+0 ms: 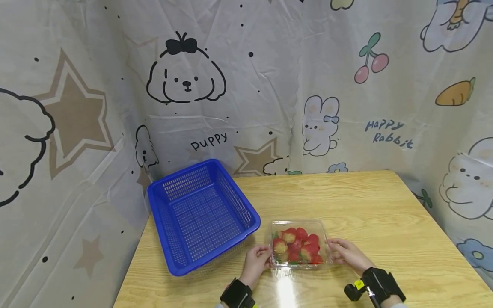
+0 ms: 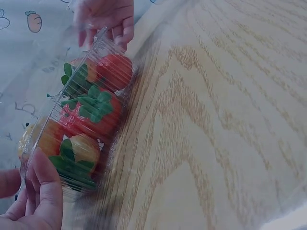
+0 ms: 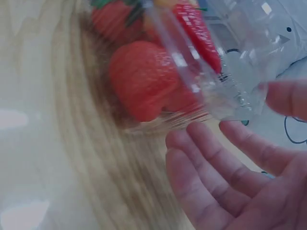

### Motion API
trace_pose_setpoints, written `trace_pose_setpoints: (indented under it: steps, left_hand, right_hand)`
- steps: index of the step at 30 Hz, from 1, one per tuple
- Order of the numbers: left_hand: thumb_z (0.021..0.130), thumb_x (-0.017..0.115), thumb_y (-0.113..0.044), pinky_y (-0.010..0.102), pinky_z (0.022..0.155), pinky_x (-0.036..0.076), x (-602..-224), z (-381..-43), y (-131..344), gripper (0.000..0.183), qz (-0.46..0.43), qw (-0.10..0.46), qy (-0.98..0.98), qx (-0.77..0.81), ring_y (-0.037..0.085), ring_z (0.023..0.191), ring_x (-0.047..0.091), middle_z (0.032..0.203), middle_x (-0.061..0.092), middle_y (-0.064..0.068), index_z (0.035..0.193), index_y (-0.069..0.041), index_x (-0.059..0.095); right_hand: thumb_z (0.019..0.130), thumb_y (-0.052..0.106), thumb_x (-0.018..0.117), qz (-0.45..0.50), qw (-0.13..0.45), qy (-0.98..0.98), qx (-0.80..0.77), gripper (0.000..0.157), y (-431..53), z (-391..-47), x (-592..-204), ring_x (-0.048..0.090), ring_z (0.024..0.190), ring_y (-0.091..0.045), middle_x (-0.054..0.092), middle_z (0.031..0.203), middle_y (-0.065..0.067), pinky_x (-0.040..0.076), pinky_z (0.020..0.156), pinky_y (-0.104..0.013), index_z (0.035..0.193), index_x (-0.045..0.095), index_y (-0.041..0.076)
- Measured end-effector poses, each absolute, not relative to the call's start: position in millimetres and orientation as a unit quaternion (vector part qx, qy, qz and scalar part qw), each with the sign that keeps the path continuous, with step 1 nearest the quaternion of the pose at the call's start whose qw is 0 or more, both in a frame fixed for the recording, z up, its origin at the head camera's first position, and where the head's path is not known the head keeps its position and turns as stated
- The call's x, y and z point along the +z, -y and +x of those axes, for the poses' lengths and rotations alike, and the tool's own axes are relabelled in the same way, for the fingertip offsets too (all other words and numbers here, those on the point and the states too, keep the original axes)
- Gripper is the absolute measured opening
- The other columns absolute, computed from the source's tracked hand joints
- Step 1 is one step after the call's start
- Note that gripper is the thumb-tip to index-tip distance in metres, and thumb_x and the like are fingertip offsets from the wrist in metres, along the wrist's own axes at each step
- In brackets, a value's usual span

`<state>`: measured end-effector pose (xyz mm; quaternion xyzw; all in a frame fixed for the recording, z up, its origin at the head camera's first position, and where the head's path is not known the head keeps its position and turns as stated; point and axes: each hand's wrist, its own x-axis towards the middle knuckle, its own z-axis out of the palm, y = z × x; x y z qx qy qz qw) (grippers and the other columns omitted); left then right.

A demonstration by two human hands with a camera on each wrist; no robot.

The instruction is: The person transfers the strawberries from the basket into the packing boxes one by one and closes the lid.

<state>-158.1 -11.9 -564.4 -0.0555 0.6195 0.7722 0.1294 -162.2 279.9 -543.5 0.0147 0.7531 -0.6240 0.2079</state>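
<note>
A clear plastic box (image 1: 300,266) of red strawberries (image 1: 295,246) lies on the table between both hands. At its left side my left hand (image 1: 256,264) pinches the edge; the left wrist view shows the thumb and fingers (image 2: 45,179) on either side of a rim corner. On the right side, my right hand (image 1: 349,254) holds a clear plastic edge between thumb (image 3: 290,98) and index finger, while its other fingers stay extended close to the box wall. Green leaves (image 2: 93,104) show on several strawberries. Whether the lid is fastened cannot be told.
A blue perforated basket (image 1: 154,201) stands left of the box, tilted in view, with nothing in it. The wooden table (image 1: 369,205) ends at a printed cloth backdrop (image 1: 262,85) behind and at both sides. Each wrist wears a black strap (image 1: 381,282).
</note>
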Motion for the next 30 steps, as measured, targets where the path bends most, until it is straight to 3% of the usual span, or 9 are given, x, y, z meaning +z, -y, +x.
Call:
trace_pose_setpoints:
  steps: [5, 12, 17, 25, 30]
  left_hand:
    - [0.093, 0.047, -0.008, 0.023, 0.059, 0.049, -562, -155, 13, 0.028, -0.075, 0.144, -0.589, 0.792, 0.009, 0.065, 0.051, 0.079, 0.052, 0.003, 0.107, 0.015, 0.050]
    - [0.075, 0.053, 0.007, 0.029, 0.067, 0.054, -560, -149, 16, 0.043, -0.046, 0.165, -0.579, 0.797, 0.010, 0.067, 0.056, 0.084, 0.047, 0.001, 0.117, 0.014, 0.044]
    - [0.071, 0.054, 0.010, 0.029, 0.066, 0.054, -561, -149, 14, 0.047, -0.048, 0.156, -0.596, 0.787, 0.011, 0.064, 0.057, 0.081, 0.044, 0.001, 0.117, 0.013, 0.045]
    - [0.072, 0.056, 0.011, 0.030, 0.066, 0.055, -559, -147, 9, 0.036, -0.060, 0.136, -0.611, 0.778, 0.011, 0.062, 0.057, 0.075, 0.046, 0.001, 0.106, 0.014, 0.047]
    - [0.072, 0.056, 0.011, 0.029, 0.064, 0.055, -556, -146, 9, 0.031, -0.064, 0.139, -0.602, 0.784, 0.010, 0.062, 0.058, 0.072, 0.048, 0.001, 0.102, 0.012, 0.047]
  right_hand:
    - [0.096, 0.028, 0.044, 0.019, 0.203, -0.746, -0.634, 0.057, -278, -158, -549, 0.064, 0.075, -0.017, 0.062, 0.099, -0.011, 0.053, 0.066, -0.031, 0.127, 0.033, -0.019]
    - [0.096, 0.029, 0.046, 0.045, 0.190, -0.740, -0.643, 0.053, -272, -151, -547, 0.064, 0.068, -0.019, 0.059, 0.087, -0.007, 0.054, 0.061, -0.030, 0.121, 0.037, -0.017]
    - [0.095, 0.028, 0.048, 0.063, 0.176, -0.736, -0.651, 0.052, -269, -146, -547, 0.066, 0.073, -0.023, 0.058, 0.086, -0.011, 0.054, 0.067, -0.034, 0.118, 0.039, -0.018]
    - [0.093, 0.011, 0.047, 0.051, 0.221, -0.635, -0.738, 0.055, -277, -133, -552, 0.064, 0.089, -0.022, 0.061, 0.095, -0.010, 0.050, 0.083, -0.035, 0.130, 0.020, -0.019]
    - [0.091, 0.014, 0.054, 0.092, 0.201, -0.621, -0.752, 0.054, -270, -129, -553, 0.064, 0.088, -0.018, 0.063, 0.092, -0.006, 0.050, 0.083, -0.032, 0.126, 0.028, -0.018]
